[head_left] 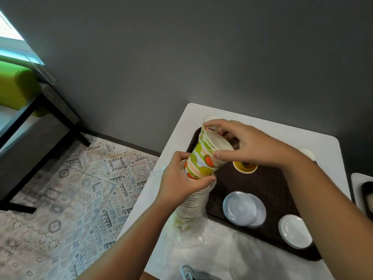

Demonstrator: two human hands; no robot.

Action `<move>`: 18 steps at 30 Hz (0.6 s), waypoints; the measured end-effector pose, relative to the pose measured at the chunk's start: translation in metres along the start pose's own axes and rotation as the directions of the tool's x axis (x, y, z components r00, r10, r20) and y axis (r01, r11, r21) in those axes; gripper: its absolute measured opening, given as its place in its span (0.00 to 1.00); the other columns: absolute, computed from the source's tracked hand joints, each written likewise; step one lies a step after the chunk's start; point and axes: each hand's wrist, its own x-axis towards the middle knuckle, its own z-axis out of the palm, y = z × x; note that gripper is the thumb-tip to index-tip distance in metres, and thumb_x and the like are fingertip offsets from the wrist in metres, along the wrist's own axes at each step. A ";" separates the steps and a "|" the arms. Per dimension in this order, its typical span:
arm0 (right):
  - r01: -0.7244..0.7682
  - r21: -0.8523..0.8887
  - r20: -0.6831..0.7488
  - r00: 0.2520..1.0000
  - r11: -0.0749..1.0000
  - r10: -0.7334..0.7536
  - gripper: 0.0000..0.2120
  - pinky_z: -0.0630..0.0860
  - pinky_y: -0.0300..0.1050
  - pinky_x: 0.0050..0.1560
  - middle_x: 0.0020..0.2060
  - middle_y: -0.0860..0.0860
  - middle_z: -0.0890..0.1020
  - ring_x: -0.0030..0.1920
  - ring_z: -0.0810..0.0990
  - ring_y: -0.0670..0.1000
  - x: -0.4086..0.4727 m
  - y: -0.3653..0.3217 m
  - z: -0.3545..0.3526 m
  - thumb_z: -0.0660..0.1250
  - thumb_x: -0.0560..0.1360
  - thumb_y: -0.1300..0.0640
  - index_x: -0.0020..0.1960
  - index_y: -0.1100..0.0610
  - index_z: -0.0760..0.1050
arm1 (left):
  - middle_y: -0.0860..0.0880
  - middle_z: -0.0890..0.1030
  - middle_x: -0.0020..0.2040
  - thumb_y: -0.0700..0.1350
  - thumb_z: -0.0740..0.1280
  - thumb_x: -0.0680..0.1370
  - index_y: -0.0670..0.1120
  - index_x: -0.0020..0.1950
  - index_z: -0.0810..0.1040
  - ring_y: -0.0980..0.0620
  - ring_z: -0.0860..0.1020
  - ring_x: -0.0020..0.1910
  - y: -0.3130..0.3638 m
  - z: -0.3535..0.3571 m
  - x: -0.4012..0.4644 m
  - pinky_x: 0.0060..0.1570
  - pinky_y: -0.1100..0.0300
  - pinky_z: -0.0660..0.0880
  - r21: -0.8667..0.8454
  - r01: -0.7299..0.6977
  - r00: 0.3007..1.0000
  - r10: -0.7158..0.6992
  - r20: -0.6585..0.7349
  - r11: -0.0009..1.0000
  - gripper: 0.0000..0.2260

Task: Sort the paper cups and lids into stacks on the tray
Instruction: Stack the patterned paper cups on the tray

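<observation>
My left hand (181,178) grips the top of a tall stack of fruit-patterned paper cups (189,207) that sits in a clear plastic sleeve. My right hand (242,146) pinches the rim of a short run of cups (203,156) tilted out of that stack. A dark brown tray (268,188) lies on the white table. On it stand one yellow-lined cup (245,166), an overlapping pair of bluish plastic lids (242,209) and a small stack of white lids (294,231).
The white table (272,130) stands against a grey wall. White round things lie behind my right hand (211,118) and past my wrist (307,153). Crumpled clear plastic (242,257) covers the near table. A patterned rug (80,188) and green seat (18,85) lie left.
</observation>
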 end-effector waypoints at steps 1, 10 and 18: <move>-0.005 0.022 0.041 0.999 1.000 0.004 0.28 0.75 0.42 0.58 0.60 0.45 0.73 0.58 0.73 0.43 -0.002 0.004 -0.006 0.72 0.71 0.48 0.67 0.39 0.66 | 0.56 0.81 0.44 0.47 0.82 0.59 0.48 0.54 0.73 0.64 0.79 0.40 -0.001 -0.001 0.000 0.39 0.72 0.74 -0.001 -0.002 1.000 0.002 -0.008 1.000 0.29; 0.012 -0.132 0.153 0.988 0.991 0.009 0.31 0.70 0.26 0.50 0.56 0.43 0.76 0.54 0.75 0.42 0.008 0.034 0.010 0.79 0.63 0.53 0.62 0.48 0.68 | 0.60 0.79 0.49 0.56 0.77 0.56 0.54 0.52 0.73 0.64 0.75 0.51 -0.001 0.000 0.003 0.47 0.71 0.72 0.010 0.003 1.000 -0.003 -0.028 1.000 0.27; -0.064 0.521 -0.292 0.924 0.851 0.248 0.32 0.75 0.44 0.59 0.55 0.43 0.78 0.56 0.78 0.44 0.074 0.062 0.020 0.77 0.66 0.58 0.65 0.51 0.66 | 0.61 0.77 0.51 0.57 0.76 0.56 0.54 0.53 0.73 0.63 0.74 0.53 -0.003 -0.001 0.009 0.44 0.78 0.68 0.037 -0.012 1.000 0.012 -0.001 0.999 0.29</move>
